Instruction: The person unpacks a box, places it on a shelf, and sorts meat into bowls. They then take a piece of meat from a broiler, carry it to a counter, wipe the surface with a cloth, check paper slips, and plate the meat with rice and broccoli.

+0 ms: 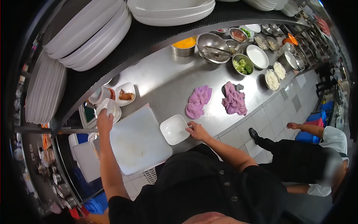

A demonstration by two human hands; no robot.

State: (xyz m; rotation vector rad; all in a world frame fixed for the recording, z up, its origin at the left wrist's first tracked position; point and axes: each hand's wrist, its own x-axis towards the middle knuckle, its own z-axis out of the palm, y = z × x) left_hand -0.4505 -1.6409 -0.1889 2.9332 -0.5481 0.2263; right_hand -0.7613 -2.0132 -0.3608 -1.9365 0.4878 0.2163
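My right hand point(197, 131) pinches the right rim of a square white bowl point(174, 130), which is by the right edge of the white cutting board point(138, 140). On the far left, my left hand point(104, 121) has its fingers closed on a white dish point(106, 107) at a stack of small white dishes point(116, 114). Just behind that stack, a white bowl with brown food point(125, 94) stands on the steel counter. Two crumpled purple cloths point(198, 101) point(235, 99) lie to the right of the board.
A shelf point(149, 41) with stacked white plates point(93, 37) overhangs the counter point(156, 82). Metal bowls, one with broccoli point(242, 64) and one with white shreds point(272, 79), stand at the back right. Another person point(305, 156) is on the right, one hand outstretched.
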